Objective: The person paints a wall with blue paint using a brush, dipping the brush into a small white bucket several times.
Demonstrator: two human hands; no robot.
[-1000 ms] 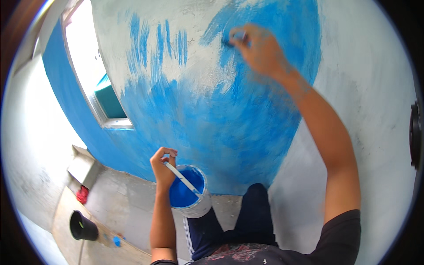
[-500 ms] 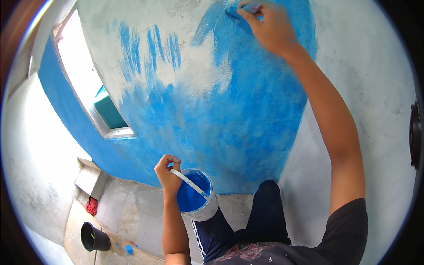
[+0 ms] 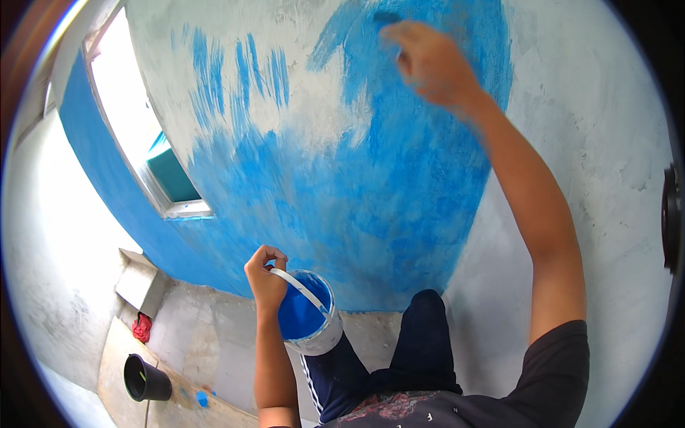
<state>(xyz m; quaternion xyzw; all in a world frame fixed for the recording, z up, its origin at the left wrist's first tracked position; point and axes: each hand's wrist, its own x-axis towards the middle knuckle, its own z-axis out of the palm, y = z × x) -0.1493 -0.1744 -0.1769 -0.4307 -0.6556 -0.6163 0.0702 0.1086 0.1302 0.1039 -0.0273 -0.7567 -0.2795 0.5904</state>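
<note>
My left hand (image 3: 267, 279) is closed round the white handle of a paint bucket (image 3: 322, 341), which hangs tilted in front of my legs. Bright blue paint (image 3: 298, 315) fills part of it. High on the wall (image 3: 357, 185), my right hand (image 3: 432, 65) grips a paintbrush, smeared by motion; its dark bristle end (image 3: 387, 17) shows beyond the fingers, and the handle is mostly hidden. Blue covers the wall's lower and right parts. Toward the upper left, pale plaster shows between streaky blue strokes.
A window (image 3: 132, 114) opens in the wall at left. On the floor at lower left stand a black bucket (image 3: 158, 385) and a red bundle (image 3: 142, 328), near a pale block step (image 3: 135, 284). Blue paint spots (image 3: 203, 399) mark the floor. A grey-white wall (image 3: 571, 128) adjoins at right.
My right hand has turned at the wrist and moved slightly down, with the brush end now showing above the fingers. The left hand still holds the bucket; the whole view has shifted a little.
</note>
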